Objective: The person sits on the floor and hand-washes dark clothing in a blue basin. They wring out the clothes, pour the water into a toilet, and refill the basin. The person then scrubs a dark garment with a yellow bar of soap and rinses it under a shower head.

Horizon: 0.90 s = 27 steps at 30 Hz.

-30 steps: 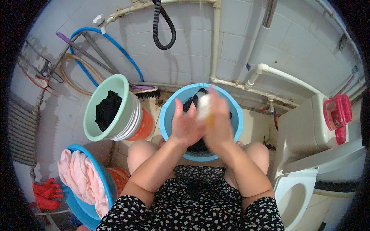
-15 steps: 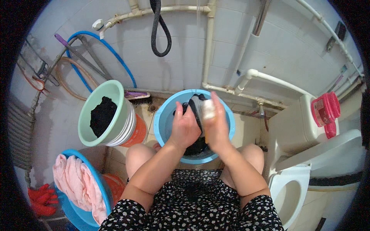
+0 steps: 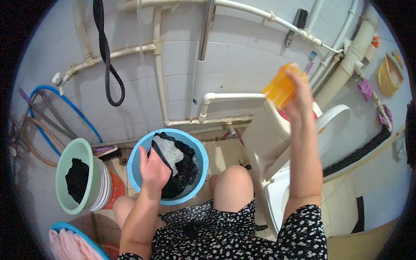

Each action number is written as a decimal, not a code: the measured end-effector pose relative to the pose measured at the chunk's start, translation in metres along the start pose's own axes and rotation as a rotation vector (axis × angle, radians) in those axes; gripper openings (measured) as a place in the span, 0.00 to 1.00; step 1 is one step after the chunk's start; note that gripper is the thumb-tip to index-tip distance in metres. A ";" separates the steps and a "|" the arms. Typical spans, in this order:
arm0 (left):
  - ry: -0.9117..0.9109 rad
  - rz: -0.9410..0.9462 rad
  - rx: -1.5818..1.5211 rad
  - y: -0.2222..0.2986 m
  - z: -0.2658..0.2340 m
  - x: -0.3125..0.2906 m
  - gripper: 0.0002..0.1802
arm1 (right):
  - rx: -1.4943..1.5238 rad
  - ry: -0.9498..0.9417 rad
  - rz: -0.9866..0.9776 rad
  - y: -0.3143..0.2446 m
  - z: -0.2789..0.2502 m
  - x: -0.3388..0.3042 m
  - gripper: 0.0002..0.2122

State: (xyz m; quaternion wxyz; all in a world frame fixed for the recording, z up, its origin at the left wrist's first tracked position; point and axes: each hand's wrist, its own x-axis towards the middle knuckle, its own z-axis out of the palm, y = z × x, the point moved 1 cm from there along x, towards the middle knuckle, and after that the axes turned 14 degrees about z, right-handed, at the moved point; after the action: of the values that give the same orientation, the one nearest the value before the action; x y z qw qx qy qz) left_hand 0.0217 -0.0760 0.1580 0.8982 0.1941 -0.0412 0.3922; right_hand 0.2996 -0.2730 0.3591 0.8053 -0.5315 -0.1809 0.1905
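A light blue basin [image 3: 201, 184] stands in front of my knees with dark wet cloth and water in it. My left hand [image 3: 156, 171] is over it, palm up with the thumb out, holding a black garment with a grey panel [image 3: 170, 151]; the cloth hides its fingers. High on the right, beside the toilet tank, my right hand [image 3: 301, 97] is raised with its fingers closed round an orange brush-like thing [image 3: 279, 89]. Motion blurs that thing, so its exact kind is unclear.
To the left, a pale green basin [image 3: 63, 182] with black cloth rests on a white-and-orange bucket [image 3: 104, 190]. Pink cloth [image 3: 69, 247] fills another blue basin [image 3: 89, 242]. The toilet [image 3: 268, 151] is at my right. Pipes [image 3: 160, 78] and a black hose [image 3: 106, 56] line the wall.
My right hand has moved from above the basin up and to the right, carrying the orange thing. The left hand stays over the basin with the garment. The view has swung to the right.
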 end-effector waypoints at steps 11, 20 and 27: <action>-0.039 -0.030 -0.042 0.007 0.000 -0.002 0.35 | -0.539 0.542 -0.243 -0.061 -0.109 0.098 0.26; -0.008 -0.007 -0.064 0.017 0.001 -0.004 0.34 | -0.379 0.595 -0.228 -0.050 -0.123 0.113 0.24; -0.037 -0.002 -0.107 0.022 -0.001 -0.004 0.34 | -0.273 0.643 0.069 -0.039 -0.116 0.090 0.24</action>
State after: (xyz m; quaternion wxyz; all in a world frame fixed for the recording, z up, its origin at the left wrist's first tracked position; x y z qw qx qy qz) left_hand 0.0031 -0.0649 0.1631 0.9068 0.1529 -0.0787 0.3848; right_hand 0.4387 -0.3334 0.3608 0.7356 -0.6729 0.0762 0.0144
